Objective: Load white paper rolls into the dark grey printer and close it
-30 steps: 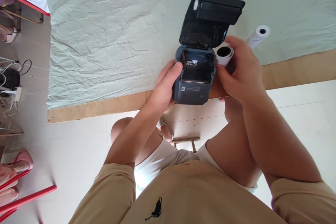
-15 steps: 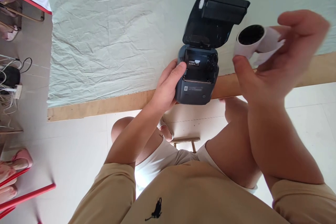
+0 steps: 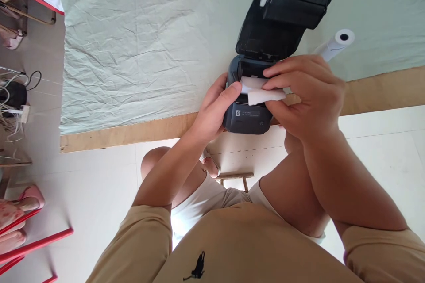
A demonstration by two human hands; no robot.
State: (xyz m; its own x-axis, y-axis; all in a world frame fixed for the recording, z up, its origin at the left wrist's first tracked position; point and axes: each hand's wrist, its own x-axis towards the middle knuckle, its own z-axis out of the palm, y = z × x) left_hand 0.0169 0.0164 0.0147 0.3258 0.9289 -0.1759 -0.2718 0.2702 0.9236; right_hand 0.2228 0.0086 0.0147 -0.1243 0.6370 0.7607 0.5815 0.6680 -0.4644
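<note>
Pale green cloth (image 3: 149, 44): was spread in wrinkles across the table, with the wooden edge (image 3: 133, 135) left bare along the person's side.
Dark printer (image 3: 249, 119): was held at that edge, its lid (image 3: 268, 35) swung up and its compartment exposed; whether it was also supported by the table could not be told.
Right hand (image 3: 308, 93): was arched over the compartment, with paper pinched narrowly between thumb and fingers.
Left hand (image 3: 214, 108): was wrapped around the printer's left side, the thumb laid over its rim.
Upright white roll (image 3: 332, 46): was partly hidden behind the right hand, its cored end turned up.
White paper roll (image 3: 252, 85): was placed in or just over the compartment; whether it was seated could not be told.
Loose paper flap (image 3: 264, 96): was curled toward the printer's front panel.
</note>
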